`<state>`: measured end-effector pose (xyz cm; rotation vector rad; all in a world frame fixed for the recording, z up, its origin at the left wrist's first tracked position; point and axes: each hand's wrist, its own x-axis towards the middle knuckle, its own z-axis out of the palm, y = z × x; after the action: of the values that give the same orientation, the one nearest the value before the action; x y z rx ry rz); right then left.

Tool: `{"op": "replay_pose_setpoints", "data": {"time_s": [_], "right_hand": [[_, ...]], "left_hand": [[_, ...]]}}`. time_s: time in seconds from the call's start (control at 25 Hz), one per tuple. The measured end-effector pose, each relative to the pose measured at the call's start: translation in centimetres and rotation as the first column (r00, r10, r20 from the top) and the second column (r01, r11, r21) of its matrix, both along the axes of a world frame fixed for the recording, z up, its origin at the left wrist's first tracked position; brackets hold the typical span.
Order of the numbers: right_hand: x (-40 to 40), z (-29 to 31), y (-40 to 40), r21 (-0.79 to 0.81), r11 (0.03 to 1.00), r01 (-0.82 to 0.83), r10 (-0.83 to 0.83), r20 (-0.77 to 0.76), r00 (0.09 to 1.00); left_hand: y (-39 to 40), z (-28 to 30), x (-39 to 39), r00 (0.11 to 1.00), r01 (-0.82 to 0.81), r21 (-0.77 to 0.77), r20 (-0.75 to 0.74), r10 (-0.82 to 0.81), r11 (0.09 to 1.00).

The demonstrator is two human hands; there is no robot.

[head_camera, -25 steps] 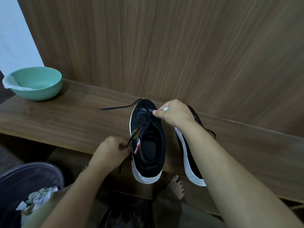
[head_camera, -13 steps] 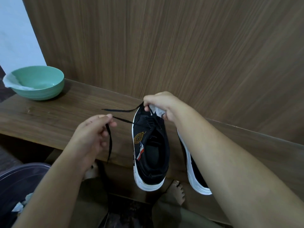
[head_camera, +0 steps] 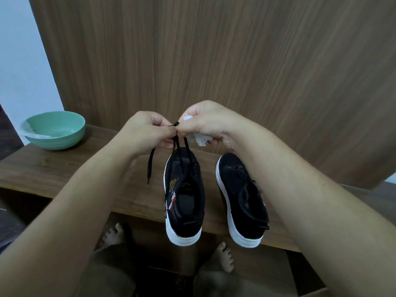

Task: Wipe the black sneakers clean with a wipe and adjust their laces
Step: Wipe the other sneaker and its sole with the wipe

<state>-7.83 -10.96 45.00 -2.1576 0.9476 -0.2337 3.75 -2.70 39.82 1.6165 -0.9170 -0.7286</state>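
Up above the wooden shelf (head_camera: 64, 168), both hands meet over the left sneaker (head_camera: 185, 202) and pinch its black laces (head_camera: 179, 146) between fingertips. The left hand (head_camera: 147, 131) has thumb and forefinger closed on the lace where the two strands come together; one loose end hangs down past its wrist. The right hand (head_camera: 205, 121) pinches the same spot with thumb and forefinger, and its other fingers are curled round a crumpled white wipe (head_camera: 198, 139) tucked in the palm. The two strands run down from the hands to the eyelets of the left sneaker.

That sneaker lies on the shelf with its long axis running front to back: toe toward the wooden panel (head_camera: 235, 61) behind, white heel sticking out over the shelf's front edge. The right sneaker (head_camera: 242, 202) lies just beside it, parallel, toe also toward the panel and heel over the front edge; the right forearm crosses in front of its outer side and hides part of it.

Well apart, near the shelf's left back corner, stands a green bowl (head_camera: 55, 129) with a white sheet draped over its left rim. Bare feet (head_camera: 224, 256) show on the floor below the front edge.
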Motion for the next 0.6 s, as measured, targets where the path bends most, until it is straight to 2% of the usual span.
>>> {"op": "replay_pose_setpoints", "data": {"time_s": [0.08, 0.16, 0.28, 0.36, 0.48, 0.6], "right_hand": [[-1.6, 0.3, 0.0, -0.043, 0.998, 0.042, -0.041, 0.034, 0.999], [-2.9, 0.0, -0.1, -0.086, 0.993, 0.084, -0.078, 0.074, 0.994], [-4.3, -1.1, 0.0, -0.087, 0.988, 0.130, -0.119, 0.121, 0.986], [-4.9, -2.3, 0.2, -0.085, 0.987, 0.136, -0.125, 0.123, 0.985], [-5.5, -5.0, 0.4, -0.059, 0.993, 0.104, -0.095, 0.133, 0.987], [-7.1, -9.0, 0.4, -0.076, 0.986, 0.151, -0.137, 0.171, 0.976]], "left_hand": [[-0.6, 0.8, -1.7, 0.998, -0.002, 0.013, -0.066, 0.003, 1.000], [-1.1, 0.7, -3.7, 0.980, -0.009, -0.014, -0.200, 0.006, 1.000], [-1.0, -0.3, -6.0, 0.857, -0.042, -0.099, -0.515, -0.015, 0.994], [-0.9, -1.4, -6.5, 0.769, -0.084, -0.106, -0.640, -0.003, 0.991], [-0.6, -3.6, -6.4, 0.761, -0.136, -0.041, -0.644, 0.078, 0.990], [-0.4, -5.9, -6.0, 0.836, -0.144, 0.025, -0.532, 0.135, 0.989]]}}
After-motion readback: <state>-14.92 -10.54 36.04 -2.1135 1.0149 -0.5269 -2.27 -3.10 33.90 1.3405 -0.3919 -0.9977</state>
